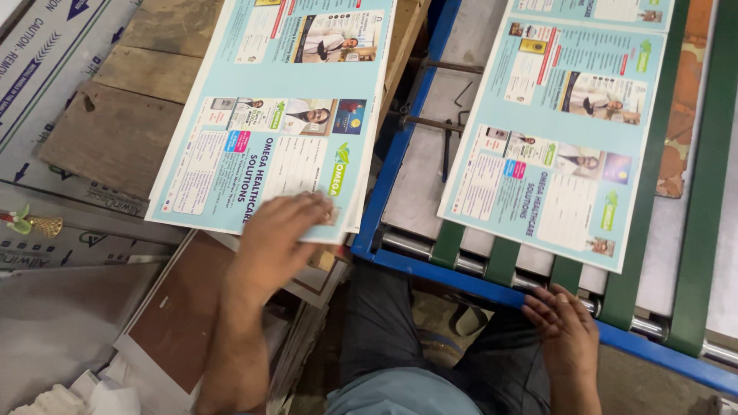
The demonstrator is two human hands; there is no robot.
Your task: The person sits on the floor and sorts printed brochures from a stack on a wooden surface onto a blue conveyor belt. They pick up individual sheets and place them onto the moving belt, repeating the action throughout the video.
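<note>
Both large light-blue printed sheets run off the top edge of the view, so their full length cannot be seen, and the small print and pictures on them are too blurred to make out. The left-hand light-blue printed sheet (269, 115) lies on a worn wooden board surface (123, 123); its near corner is covered by the left hand (288, 227), which lies flat on it, palm down, fingers spread and blurred, gripping nothing. The 2nd light-blue printed sheet (557, 127) lies on the green conveyor belts (503, 261) of a machine with a blue metal frame (461, 277), its near edge just short of the steel roller (415, 246) at the front. The right hand (565, 323) rests on that blue frame bar, fingers loosely curled over its edge, holding nothing, well apart from the sheet above it.

Between the 2 sheets, dark metal rods (446, 138) show in the gap inside the frame; what they belong to is hard to tell. At the far left lie grey packaging sheets with arrows (54, 46) and a small brass bell (42, 225) partly cut by the edge. Below the left forearm sits a stack of brown and white boards (173, 315), with crumpled white paper (77, 400) at the bottom corner. No container shows.
</note>
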